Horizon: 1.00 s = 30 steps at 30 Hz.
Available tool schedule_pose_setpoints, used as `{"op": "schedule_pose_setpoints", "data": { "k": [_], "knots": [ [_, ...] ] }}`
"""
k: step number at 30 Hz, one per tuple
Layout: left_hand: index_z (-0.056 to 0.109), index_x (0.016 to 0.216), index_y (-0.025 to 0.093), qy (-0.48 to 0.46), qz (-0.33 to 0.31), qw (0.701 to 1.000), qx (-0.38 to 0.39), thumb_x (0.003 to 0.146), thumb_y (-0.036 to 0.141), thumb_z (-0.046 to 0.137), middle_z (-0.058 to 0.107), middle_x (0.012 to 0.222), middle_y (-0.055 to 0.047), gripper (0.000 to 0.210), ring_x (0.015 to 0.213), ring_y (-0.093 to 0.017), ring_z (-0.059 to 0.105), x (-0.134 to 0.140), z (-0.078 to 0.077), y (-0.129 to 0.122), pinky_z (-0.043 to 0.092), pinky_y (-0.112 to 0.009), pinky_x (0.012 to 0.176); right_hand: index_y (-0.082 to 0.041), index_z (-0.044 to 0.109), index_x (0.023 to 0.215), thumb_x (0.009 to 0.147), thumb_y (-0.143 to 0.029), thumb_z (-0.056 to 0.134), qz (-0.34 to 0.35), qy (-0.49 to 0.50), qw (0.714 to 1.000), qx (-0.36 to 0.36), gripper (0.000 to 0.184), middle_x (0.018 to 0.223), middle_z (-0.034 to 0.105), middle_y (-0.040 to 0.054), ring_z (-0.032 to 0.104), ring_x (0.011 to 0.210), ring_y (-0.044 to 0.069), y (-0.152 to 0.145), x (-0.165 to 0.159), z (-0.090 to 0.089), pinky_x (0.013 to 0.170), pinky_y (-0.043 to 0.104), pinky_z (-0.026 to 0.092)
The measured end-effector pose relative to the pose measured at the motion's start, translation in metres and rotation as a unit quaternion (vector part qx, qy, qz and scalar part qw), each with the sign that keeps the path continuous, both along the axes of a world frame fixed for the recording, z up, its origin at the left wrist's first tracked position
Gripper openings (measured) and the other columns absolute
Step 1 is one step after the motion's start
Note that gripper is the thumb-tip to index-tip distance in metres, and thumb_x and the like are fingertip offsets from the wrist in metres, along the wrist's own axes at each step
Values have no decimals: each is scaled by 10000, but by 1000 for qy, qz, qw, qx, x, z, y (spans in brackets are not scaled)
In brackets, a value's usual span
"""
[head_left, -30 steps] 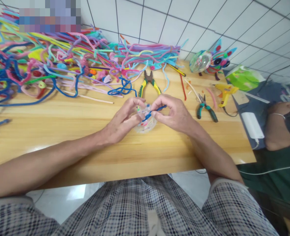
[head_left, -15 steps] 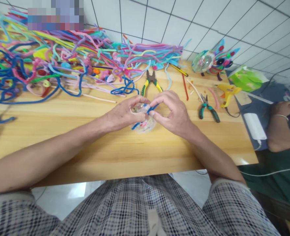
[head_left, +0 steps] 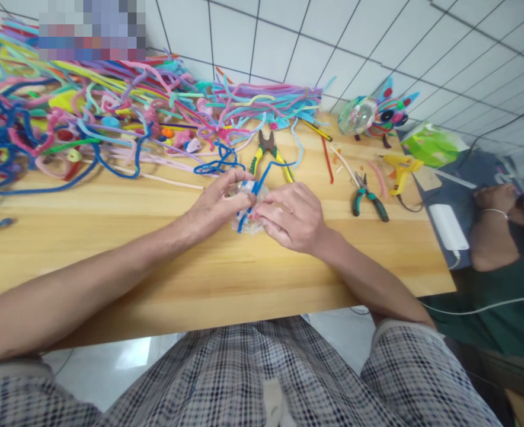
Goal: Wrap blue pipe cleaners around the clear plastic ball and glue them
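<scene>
A clear plastic ball (head_left: pixel 253 228) with small coloured bits in it sits low over the table between my two hands. A blue pipe cleaner (head_left: pixel 263 177) runs across the ball, its free end rising past the top and bending right. My left hand (head_left: pixel 221 204) grips the ball from the left, thumb pressed on the blue strip. On the right side, my right hand (head_left: pixel 294 216) has its fingers curled together against the ball; the fingertips are partly hidden. Just behind are yellow-and-green-handled pliers (head_left: pixel 267 151) with their handles spread.
Piled pipe cleaners (head_left: pixel 124 118) cover the back left. At the back right stands a decorated ball figure (head_left: pixel 377 112). Teal-handled pliers (head_left: pixel 367 198), a yellow glue gun (head_left: pixel 402 172) and a green packet (head_left: pixel 435 144) lie right. Another person's forearm (head_left: pixel 493 237) is beyond the table edge.
My right hand has let go of the blue pipe cleaner's end and moved lower against the ball. That end now stands up and away. The whole view has shifted slightly.
</scene>
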<state>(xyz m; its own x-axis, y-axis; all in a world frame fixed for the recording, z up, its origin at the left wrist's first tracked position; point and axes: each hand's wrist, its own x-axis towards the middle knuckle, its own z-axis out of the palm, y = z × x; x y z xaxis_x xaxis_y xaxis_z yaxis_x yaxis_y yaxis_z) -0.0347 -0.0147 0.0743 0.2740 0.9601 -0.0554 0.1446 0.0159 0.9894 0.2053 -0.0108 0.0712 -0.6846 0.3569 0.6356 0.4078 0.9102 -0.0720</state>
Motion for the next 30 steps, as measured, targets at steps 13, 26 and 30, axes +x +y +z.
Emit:
{"op": "schedule_pose_setpoints", "data": {
  "k": [13, 26, 30],
  "knots": [
    [677, 1298, 215, 50, 8, 998, -44, 768, 552, 722, 711, 1143, -42, 630, 1095, -302, 652, 5, 7, 3, 518, -365, 852, -275, 777, 947, 998, -308, 623, -427, 17, 893, -142, 165, 976, 835, 86, 763, 936, 302, 84, 132, 1, 929, 488, 637],
    [704, 1364, 217, 50, 14, 997, -51, 823, 556, 705, 746, 1191, -50, 639, 1118, -302, 677, 6, 9, -2, 523, -393, 933, -189, 844, 1187, 1004, -252, 543, -473, -162, 843, -198, 358, 1193, 841, 195, 732, 1219, 392, 97, 166, -10, 1125, 554, 538],
    [684, 1340, 213, 46, 10, 998, -42, 831, 546, 702, 723, 1128, -39, 609, 1024, -270, 660, 6, 5, -3, 512, -370, 874, -216, 833, 1130, 1002, -293, 584, -519, -125, 818, -215, 290, 1151, 856, 159, 752, 1185, 360, 75, 168, 0, 1058, 490, 565]
  ]
}}
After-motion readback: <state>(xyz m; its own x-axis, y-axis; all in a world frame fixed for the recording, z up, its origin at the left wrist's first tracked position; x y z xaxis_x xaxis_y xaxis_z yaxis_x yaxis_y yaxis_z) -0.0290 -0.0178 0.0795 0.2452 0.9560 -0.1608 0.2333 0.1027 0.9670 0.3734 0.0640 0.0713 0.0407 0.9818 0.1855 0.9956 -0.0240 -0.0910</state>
